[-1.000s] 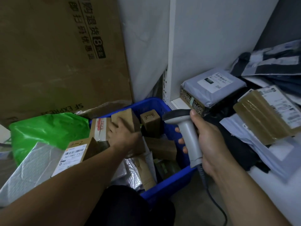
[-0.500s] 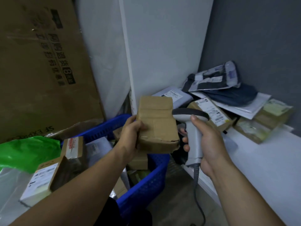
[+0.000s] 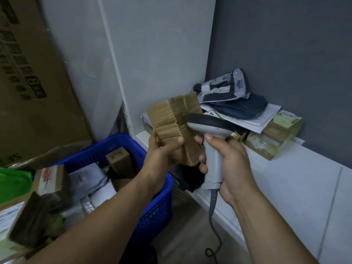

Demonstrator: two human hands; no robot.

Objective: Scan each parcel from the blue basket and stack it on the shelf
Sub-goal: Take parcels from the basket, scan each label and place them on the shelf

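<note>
My left hand (image 3: 162, 151) grips a small brown cardboard parcel (image 3: 171, 115) wrapped in tape, held upright above the right edge of the blue basket (image 3: 152, 210). My right hand (image 3: 226, 155) holds a grey barcode scanner (image 3: 209, 126) by its handle, its dark head right beside the parcel's right side. The basket at lower left holds several boxes and grey mailer bags. The white shelf (image 3: 285, 187) runs along the right, with a pile of parcels (image 3: 247, 115) in its back corner.
A large brown carton (image 3: 32, 88) leans against the wall at left. A green bag (image 3: 13, 183) and a labelled box (image 3: 51, 178) lie left of the basket. The scanner's coiled cable (image 3: 213, 225) hangs down to the floor.
My left hand lifted the parcel out of the basket and turned it beside the scanner. The view swung right, towards the shelf.
</note>
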